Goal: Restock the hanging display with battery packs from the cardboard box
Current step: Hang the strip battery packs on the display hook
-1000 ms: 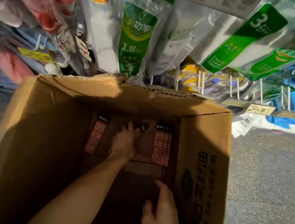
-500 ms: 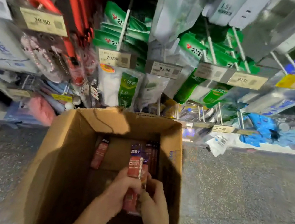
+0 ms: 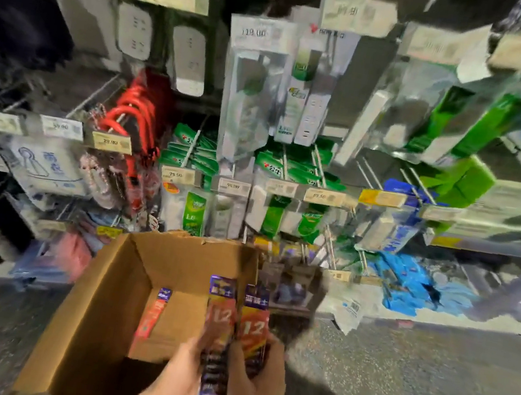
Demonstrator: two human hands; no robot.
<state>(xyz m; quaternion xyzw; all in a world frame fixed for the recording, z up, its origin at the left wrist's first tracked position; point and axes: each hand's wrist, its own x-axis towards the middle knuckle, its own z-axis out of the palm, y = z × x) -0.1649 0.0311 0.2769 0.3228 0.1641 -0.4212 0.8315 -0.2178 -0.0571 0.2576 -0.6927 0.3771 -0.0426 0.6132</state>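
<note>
Cardboard box (image 3: 97,325) lay open below me; left grip (image 3: 181,382) and right grip (image 3: 256,388) each curled round one of the battery packs (image 3: 220,315) above it. Gripped low, either could tip, I judged, and fall in.

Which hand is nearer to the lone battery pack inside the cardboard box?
Left. The left hand is just right of the lone pack; the right hand is farther right, beyond the held packs.
</note>
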